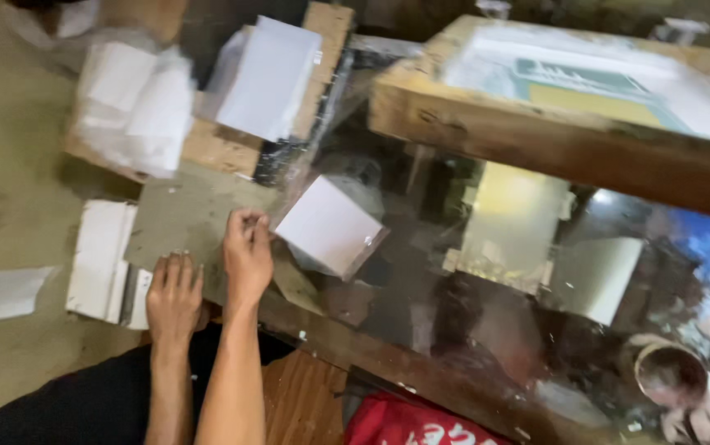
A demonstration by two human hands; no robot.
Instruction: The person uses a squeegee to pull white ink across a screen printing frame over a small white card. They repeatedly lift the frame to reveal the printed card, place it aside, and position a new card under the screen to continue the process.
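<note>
My right hand (247, 251) pinches the near-left corner of a white card (329, 227) that lies tilted on the glass-topped table (421, 288). My left hand (173, 297) rests flat, fingers together, on the table's left edge, next to a small stack of white cards (101, 259). A wooden screen-printing frame (553, 107) with a green and yellow panel is raised over the table at the upper right.
Piles of white cards (264, 78) and plastic-wrapped sheets (134, 107) sit on a wooden board (215, 148) at the back left. A loose white sheet (0, 292) lies on the floor at left. A red bag (413, 424) is below the table; a round tin (668, 375) shows at lower right.
</note>
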